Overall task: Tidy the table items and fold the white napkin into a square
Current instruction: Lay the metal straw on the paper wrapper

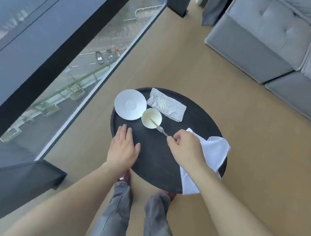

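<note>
Right hand pinching spoon handle

Loosely crumpled white napkin hangs off the round black tabletop at its right edge. Spoon runs diagonally, bowl end in the cup. Right hand fingers closed on its handle. Left hand flat, spread, palm on tabletop.

Counter matt black, faint scratches. Saucer and cup glossy white ceramic. Spoon shiny metal. Napkin smooth white cloth. Wrapper crinkled paper.
</note>
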`<act>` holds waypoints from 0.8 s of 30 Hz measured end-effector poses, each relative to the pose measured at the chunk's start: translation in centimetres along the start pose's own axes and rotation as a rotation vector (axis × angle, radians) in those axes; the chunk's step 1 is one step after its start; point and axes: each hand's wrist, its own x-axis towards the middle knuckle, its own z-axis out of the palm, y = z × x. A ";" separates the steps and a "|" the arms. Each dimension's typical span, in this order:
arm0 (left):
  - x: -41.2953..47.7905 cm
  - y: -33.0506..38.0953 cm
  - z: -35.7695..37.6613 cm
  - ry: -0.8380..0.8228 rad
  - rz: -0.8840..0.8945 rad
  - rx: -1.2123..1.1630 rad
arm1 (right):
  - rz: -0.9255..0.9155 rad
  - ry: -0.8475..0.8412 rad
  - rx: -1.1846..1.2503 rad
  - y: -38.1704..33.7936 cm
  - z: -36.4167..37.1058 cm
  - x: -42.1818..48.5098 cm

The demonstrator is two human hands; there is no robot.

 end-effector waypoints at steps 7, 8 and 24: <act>1.4 -0.6 5.2 0.232 -0.029 0.020 | -0.066 -0.076 -0.061 0.8 0.8 1.8; 1.6 -0.6 5.5 0.268 -0.028 0.047 | -0.082 -0.077 -0.074 1.0 0.7 1.9; 2.4 -0.6 8.2 0.452 -0.083 0.175 | -0.311 0.118 -0.094 12.3 -4.2 9.6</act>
